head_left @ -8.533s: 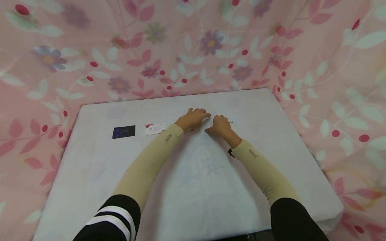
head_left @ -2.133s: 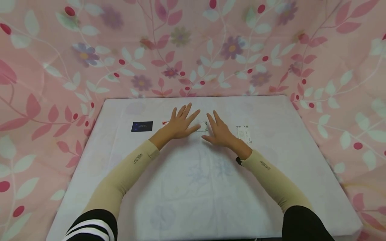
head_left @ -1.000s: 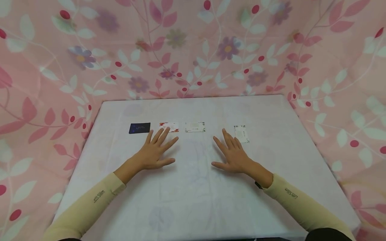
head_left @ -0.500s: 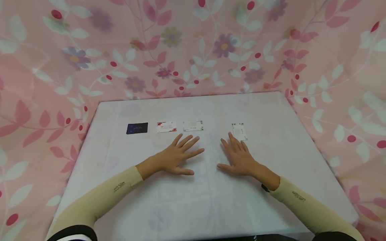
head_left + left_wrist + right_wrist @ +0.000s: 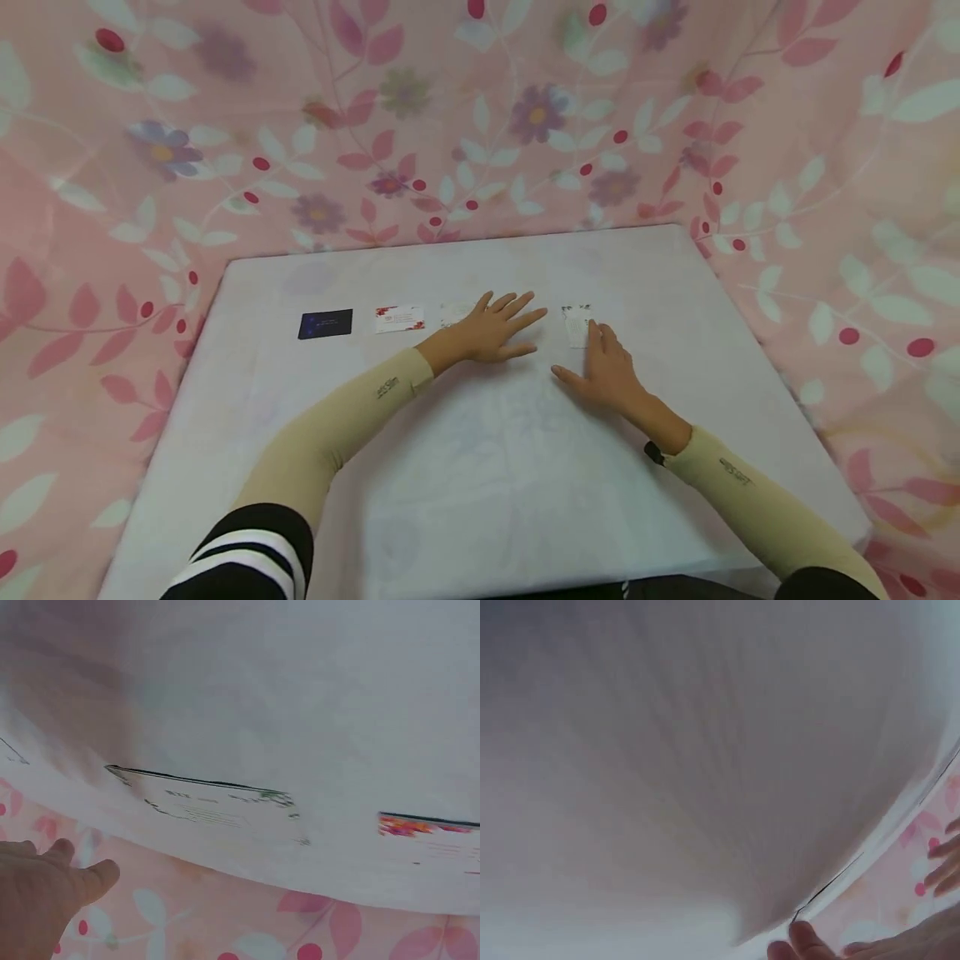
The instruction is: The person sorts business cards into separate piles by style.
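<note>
My left hand (image 5: 495, 329) has its fingers spread and overlaps the right part of a white card with green leafy corners (image 5: 453, 314). In the left wrist view that card (image 5: 217, 806) lies flat, apart from the hand (image 5: 45, 885). Nothing is in the left hand. My right hand (image 5: 611, 371) reaches to a white leafy-cornered card (image 5: 576, 325) turned lengthwise, its index fingertip right at the card's right edge and its thumb held out to the left. In the right wrist view the fingertips (image 5: 804, 936) are beside a thin dark edge.
Further left lie a white card with red flowers (image 5: 400, 318) and a dark blue card (image 5: 326, 324), roughly in a row. A white cloth (image 5: 465, 483) covers the table. Pink floral fabric (image 5: 465, 108) hangs behind and at the sides.
Earlier both hands were together around the third card's place, then drew back with fingers spread. Now the left hand has moved forward and right, and the right hand has come to the lengthwise card.
</note>
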Demonstrator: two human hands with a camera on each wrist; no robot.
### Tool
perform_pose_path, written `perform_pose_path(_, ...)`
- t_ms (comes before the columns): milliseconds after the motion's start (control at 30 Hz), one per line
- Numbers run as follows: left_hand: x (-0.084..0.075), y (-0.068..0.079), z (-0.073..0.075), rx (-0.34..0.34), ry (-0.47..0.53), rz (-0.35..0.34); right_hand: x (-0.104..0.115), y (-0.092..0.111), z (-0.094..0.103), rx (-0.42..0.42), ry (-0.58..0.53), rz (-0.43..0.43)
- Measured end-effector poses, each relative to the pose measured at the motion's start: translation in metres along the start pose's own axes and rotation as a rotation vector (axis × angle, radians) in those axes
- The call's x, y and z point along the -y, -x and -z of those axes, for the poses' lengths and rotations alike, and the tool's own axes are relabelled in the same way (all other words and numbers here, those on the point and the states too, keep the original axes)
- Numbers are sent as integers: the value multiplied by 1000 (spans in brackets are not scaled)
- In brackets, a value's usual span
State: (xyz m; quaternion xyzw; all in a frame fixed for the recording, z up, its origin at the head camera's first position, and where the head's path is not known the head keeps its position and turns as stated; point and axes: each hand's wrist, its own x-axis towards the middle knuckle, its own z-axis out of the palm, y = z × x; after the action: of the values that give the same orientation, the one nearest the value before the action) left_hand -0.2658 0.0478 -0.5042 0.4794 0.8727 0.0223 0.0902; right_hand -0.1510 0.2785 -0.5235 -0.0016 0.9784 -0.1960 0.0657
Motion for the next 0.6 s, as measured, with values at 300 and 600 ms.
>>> perform_pose_path(300, -4, -65, 2, 66, 56, 84, 7, -28, 17, -4, -30, -202)
perform_pose_path(600, -30, -93, 6, 107, 54, 37, 4, -45, 16, 41, -57, -272)
